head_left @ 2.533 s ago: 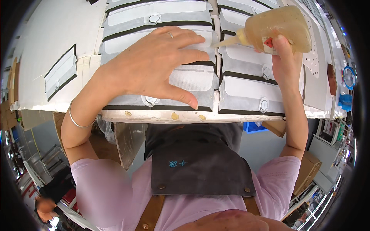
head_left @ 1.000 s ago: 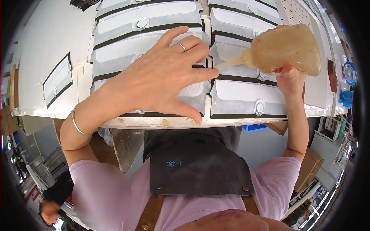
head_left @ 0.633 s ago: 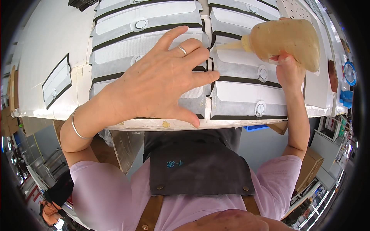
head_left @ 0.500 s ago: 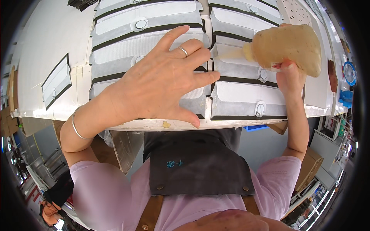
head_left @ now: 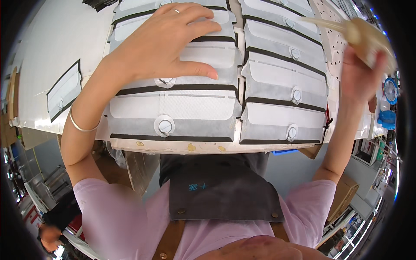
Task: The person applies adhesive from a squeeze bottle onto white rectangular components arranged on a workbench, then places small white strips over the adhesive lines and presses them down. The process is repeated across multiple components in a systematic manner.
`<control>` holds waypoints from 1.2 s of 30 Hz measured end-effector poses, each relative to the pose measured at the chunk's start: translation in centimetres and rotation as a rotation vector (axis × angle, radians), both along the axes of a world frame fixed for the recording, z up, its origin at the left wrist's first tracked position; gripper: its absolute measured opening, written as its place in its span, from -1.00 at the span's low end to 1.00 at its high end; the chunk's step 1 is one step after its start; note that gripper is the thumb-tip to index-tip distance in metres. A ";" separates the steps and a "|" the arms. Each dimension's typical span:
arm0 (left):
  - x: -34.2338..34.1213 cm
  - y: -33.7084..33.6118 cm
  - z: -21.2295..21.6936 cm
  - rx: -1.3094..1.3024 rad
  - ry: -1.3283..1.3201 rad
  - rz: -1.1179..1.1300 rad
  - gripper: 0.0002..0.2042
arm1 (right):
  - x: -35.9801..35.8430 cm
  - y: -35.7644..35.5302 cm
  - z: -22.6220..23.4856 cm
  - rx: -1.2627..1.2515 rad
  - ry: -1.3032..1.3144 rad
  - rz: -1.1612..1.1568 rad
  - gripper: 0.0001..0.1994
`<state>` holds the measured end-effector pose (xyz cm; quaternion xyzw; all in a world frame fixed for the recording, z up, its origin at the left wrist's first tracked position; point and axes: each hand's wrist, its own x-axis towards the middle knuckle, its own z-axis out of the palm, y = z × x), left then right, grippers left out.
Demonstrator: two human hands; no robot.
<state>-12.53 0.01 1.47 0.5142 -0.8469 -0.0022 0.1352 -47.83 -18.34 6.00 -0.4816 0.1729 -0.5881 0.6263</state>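
Two columns of overlapping grey and white panels with black edge strips cover the table; a round white disc sits on each panel, as on the nearest left panel [head_left: 190,107] and nearest right panel [head_left: 277,113]. Over the far part of the left column is my left hand [head_left: 160,41], palm down with fingers apart, holding nothing. Whether it touches the panels I cannot tell. At the far right my right hand [head_left: 362,76] grips a yellowish squeeze bottle [head_left: 375,41], blurred by motion. Its long thin nozzle points left, over the right column's far panels.
A single panel [head_left: 65,91] lies apart on the white table [head_left: 39,65] at left. Black strips [head_left: 99,4] are stacked at the far left. A perforated board [head_left: 331,39] borders the right column. Blue items [head_left: 387,119] stand at the right edge.
My left hand has moved farther away and slightly left, uncovering the nearest left panels. My right hand has swung the bottle right and farther off, away from the panel its nozzle was over.
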 end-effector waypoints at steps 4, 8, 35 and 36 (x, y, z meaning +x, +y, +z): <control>0.6 -1.4 -1.5 0.092 0.090 -0.030 -0.23 | 3.4 -2.5 -5.4 -0.132 0.325 0.073 -0.55; 0.7 -1.3 -1.0 0.168 0.126 -0.037 -0.18 | 10.1 0.2 -6.0 -0.140 0.405 0.066 -0.53; 1.0 -1.5 -1.1 0.147 0.134 -0.107 -0.12 | 5.3 -9.2 -4.0 -0.631 0.151 -0.093 -0.66; 1.0 -1.4 -1.0 0.154 0.120 -0.093 -0.12 | 7.7 -7.4 -1.6 -0.714 0.035 -0.207 -0.68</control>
